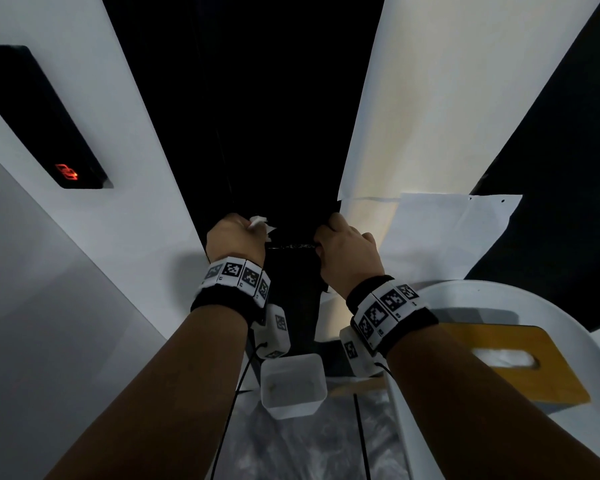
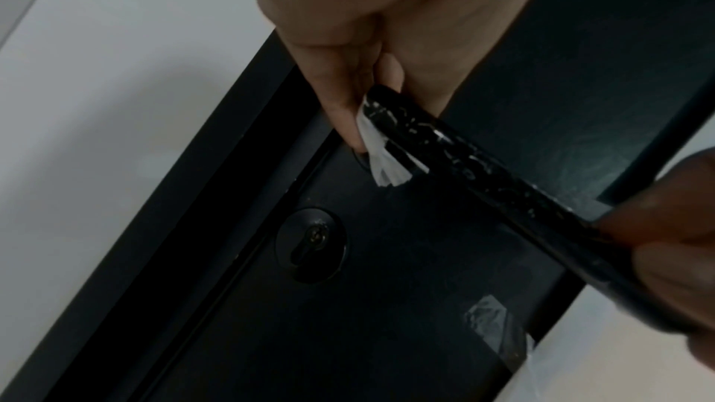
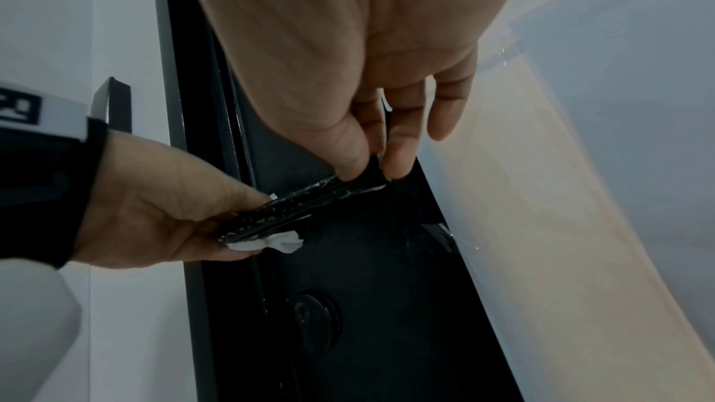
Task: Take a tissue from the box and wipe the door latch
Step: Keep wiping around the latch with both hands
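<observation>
A black lever door latch with scuffed paint sticks out of the dark door. My left hand grips its left end with a crumpled white tissue pressed against it. In the left wrist view the tissue pokes out under the latch between the fingers. My right hand pinches the latch's right tip; the right wrist view shows its fingertips round the end of the latch. The yellow tissue box lies on the white table at lower right.
A round keyhole sits below the latch. A black reader with a red light hangs on the white wall at left. White paper sheets cover the door at right. A translucent tub stands beside the round table.
</observation>
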### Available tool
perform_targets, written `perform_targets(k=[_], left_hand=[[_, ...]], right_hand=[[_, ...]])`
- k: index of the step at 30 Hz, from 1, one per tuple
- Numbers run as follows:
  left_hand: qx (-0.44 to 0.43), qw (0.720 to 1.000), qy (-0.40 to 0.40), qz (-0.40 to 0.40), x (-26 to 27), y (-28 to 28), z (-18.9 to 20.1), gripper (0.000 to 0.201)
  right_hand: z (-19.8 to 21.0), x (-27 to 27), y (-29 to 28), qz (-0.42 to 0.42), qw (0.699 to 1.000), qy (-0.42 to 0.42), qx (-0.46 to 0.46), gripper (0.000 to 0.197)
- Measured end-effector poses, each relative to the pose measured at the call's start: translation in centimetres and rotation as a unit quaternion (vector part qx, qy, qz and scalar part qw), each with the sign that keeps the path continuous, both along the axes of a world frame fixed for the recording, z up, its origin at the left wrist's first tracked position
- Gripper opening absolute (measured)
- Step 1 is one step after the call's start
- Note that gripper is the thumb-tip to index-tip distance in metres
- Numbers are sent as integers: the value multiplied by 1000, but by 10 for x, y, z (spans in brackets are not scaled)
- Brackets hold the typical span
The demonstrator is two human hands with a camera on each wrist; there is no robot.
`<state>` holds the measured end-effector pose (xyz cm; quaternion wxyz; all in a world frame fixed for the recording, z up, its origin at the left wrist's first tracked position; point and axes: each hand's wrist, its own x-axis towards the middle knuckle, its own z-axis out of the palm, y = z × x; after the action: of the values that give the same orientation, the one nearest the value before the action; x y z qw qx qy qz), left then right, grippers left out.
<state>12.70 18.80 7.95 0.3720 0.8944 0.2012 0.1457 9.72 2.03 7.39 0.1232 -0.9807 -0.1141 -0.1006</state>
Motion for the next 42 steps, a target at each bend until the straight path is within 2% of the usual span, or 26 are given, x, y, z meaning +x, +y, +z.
perform_targets(k=[8,14,18,23,26,29,32,33,36,38,40,42], left_hand=[[15,1000,-20,3,4,3,-4,29],[23,1000,-15,11,-3,11,-6,39],[35,997,-62,24,-24,17,-7,33],[-19,992,-121,41,-36,11,0,18],[-28,984,-176,8,-35,6,-2,12],[-36,986,-151,-61,-37,2,-11,12],[-30,989,-134,-58,-38,4,-20,31],[-50,990,-128,-42,-38,5,-19,36],[-123,989,-87,-11,-32,11,-23,30],[-175,983,-48,-11,-26,14,-25,35],[-258,966,-18,-13,-20,17,-25,35],[-342,939,0,-17,-16,15,-21,21]], right_hand=[[1,0,1,1,1000,0,-2,26],[2,0,0,6,1000,1,-9,27],[0,1,0,3,1000,1,-7,27],[0,1,0,4,1000,1,-3,27],[0,1,0,4,1000,1,-3,27],[-1,1,0,4,1000,1,-4,27],[-1,1,-1,6,1000,0,-4,26],[0,1,-1,6,1000,-2,-4,26],[0,1,-1,7,1000,0,-3,26],[0,1,-1,8,1000,2,-1,27],[0,1,-1,9,1000,3,0,27],[0,1,-1,9,1000,4,-2,27]])
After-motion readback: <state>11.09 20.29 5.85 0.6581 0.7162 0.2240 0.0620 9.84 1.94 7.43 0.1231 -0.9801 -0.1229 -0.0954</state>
